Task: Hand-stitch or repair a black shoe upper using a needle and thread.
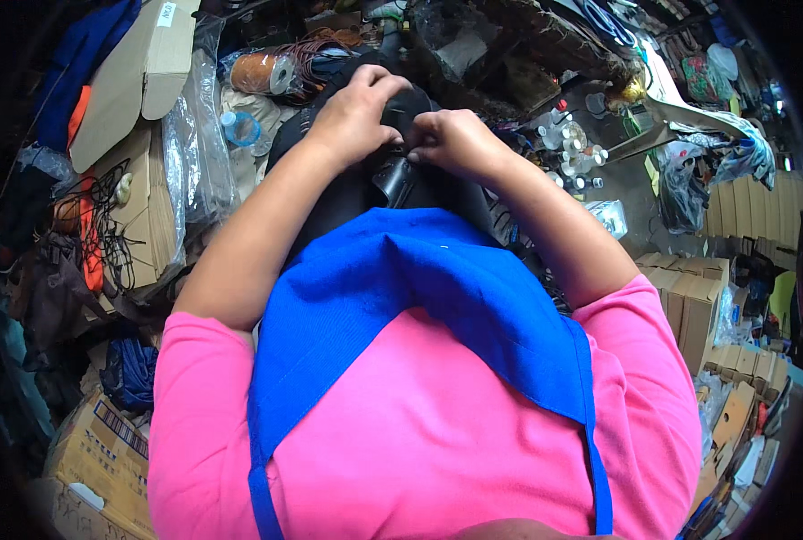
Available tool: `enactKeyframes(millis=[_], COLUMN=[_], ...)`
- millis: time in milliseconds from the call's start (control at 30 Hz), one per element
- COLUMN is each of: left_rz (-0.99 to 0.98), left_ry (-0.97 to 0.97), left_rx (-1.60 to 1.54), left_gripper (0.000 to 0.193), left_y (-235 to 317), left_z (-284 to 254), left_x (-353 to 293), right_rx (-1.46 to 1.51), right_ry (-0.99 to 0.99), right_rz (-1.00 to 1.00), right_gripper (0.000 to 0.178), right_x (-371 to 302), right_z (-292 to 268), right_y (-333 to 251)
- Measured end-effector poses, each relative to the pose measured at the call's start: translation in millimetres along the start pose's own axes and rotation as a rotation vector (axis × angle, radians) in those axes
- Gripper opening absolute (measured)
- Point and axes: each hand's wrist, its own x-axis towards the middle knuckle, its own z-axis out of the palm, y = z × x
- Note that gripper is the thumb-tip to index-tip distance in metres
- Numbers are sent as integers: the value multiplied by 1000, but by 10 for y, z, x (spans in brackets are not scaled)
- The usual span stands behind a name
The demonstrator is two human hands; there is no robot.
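Observation:
Over my lap, a glossy black piece that looks like leather (392,183) lies just below my hands, its near end curled. My right hand (460,144) is closed in a pinch beside its upper end; dark material shows at the fingertips, but its exact shape is hidden. To the left, my left hand (352,117) arches over the dark area, thumb and fingers apart, the thumb tip close to the right fingertips. A blue apron (419,261) covers my lap below both wrists.
Left of me stand flattened cardboard (136,90), clear plastic sheeting (205,135) and an orange thread spool (262,72). Several small bottles (572,148) stand on the right, near a metal bar (640,142). Stacked cardboard boxes (689,297) sit by my right elbow.

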Motion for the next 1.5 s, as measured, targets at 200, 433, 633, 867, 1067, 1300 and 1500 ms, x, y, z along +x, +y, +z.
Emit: enactKeyframes(millis=[200,433,633,867,1067,1300,1500], left_rz=[-99,-452,-381,-345,-416,-708,-812], left_ry=[-222,-427,138,284,167,325,366], left_rx=[-34,74,-367,-1979,-1993,-1793,-1716], left_gripper=[47,27,37,41,39,44,42], left_y=[-20,-334,-571,-134,-416,-402,-510], left_z=[-372,-1023,-931,-549,-544,-578,-644], left_x=[-631,-834,-740,-408,-489,-535,-662], right_rx=[232,182,-2,1021,2228,1918,1785], right_ry=[18,217,194,617,31,189,263], right_rz=[-54,113,-299,184,70,229,221], right_gripper=[24,23,36,36,49,50,50], right_x=[-211,-259,-189,215,-57,-359,-604], right_z=[-27,14,124,161,166,157,71], right_y=[423,478,433,665,626,714,793])
